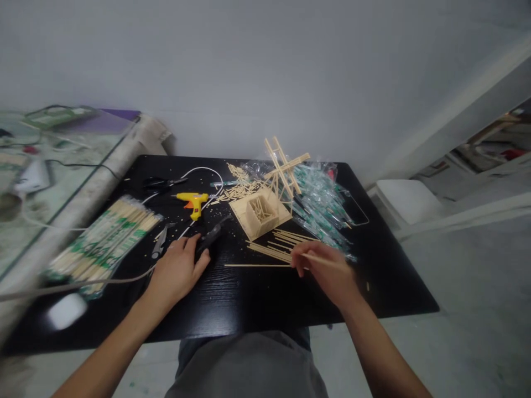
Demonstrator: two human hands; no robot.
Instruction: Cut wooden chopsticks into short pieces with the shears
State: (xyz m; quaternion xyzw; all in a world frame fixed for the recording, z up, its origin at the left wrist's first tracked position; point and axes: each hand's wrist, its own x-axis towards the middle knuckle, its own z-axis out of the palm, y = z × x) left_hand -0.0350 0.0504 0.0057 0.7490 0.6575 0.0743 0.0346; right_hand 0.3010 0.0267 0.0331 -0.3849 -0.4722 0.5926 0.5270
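Note:
My left hand (177, 268) is at the left of the black table, its thumb and fingers around the handle end of a dark tool (213, 233) whose exact kind is unclear. In my right hand (321, 265) a thin wooden stick (317, 258) is pinched between the fingers, partly smeared by motion. Several similar sticks (269, 252) lie beside and under that hand, and one long stick (253, 265) lies crosswise in front of them. Beyond stands a wooden stick model (259, 215) on a square base, with crossed blades at its top and short pieces in its box-shaped part.
A yellow glue gun (193, 202), black scissors (160, 182) and a grey-handled cutting tool (160, 243) lie at left. Bagged chopsticks (108, 237) are beyond my left arm. Cut bits (240, 190) and green-printed wrappers (321, 204) cover the back. A cable (83, 286) crosses the left side.

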